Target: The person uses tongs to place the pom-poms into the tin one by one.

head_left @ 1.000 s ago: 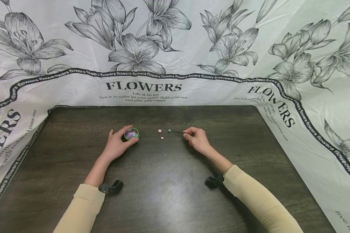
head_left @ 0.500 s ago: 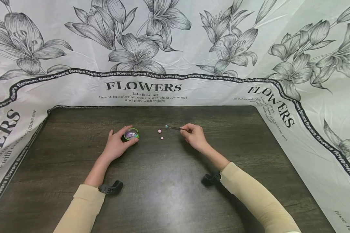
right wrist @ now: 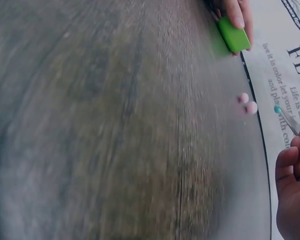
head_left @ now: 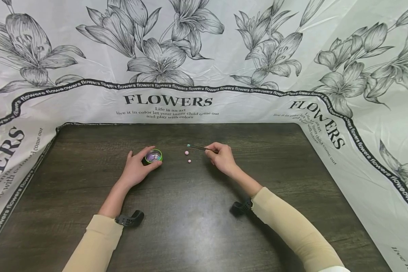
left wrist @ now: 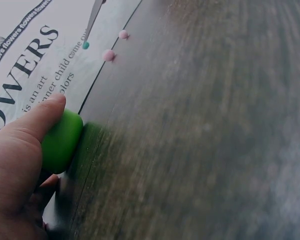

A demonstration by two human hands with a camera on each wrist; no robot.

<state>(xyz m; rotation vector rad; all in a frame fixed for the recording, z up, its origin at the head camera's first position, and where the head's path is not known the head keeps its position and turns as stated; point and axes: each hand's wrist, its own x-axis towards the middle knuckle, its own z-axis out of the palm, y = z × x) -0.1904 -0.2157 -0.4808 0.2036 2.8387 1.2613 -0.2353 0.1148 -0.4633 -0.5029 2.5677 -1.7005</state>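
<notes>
My left hand [head_left: 136, 169] grips a small green container [left wrist: 64, 142] on the table, thumb and fingers on opposite sides. Purple, pink and teal pieces lie inside it, seen from above in the head view. With its fingertips my right hand [head_left: 222, 156] pinches a pair of slim metal tweezers [right wrist: 290, 122]. At the tweezers' tip sits a small teal bead [head_left: 188, 145], right of the container and above the table in the wrist views. Two pink beads, a larger one [head_left: 186, 153] and a smaller one [head_left: 189, 161], rest on the table between the hands.
The dark wood-grain table [head_left: 197, 211] reaches back to a white curtain [head_left: 244, 107] printed with flowers and lettering, which also hangs along both sides. A black strap device [head_left: 130, 219] is on the left wrist, with another [head_left: 241, 207] on the right.
My right hand has moved left and a little farther back, carrying the tweezers and teal bead past the larger pink bead. The left hand and container have stayed put.
</notes>
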